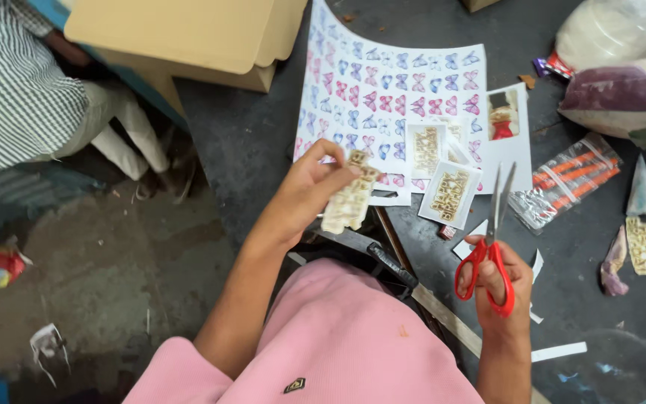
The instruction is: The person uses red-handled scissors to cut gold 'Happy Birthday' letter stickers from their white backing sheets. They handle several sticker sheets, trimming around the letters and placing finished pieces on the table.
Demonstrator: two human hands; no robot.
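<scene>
Cut-out paper piece [350, 202], pinched at its upper edge by my left hand [309, 187] just below the butterfly sheet [390, 82]; I judge it light, thin and easily creased, best held by the margin. Right of it, my right hand [496, 288] grips red scissors [490, 247], blades slightly parted.

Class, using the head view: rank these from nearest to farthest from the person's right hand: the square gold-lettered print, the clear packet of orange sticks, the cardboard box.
From the right hand, holding red scissors:
1. Square gold-lettered print, just up-left of it.
2. Clear packet of orange sticks, up-right; only slightly farther.
3. Cardboard box, far top left.
</scene>
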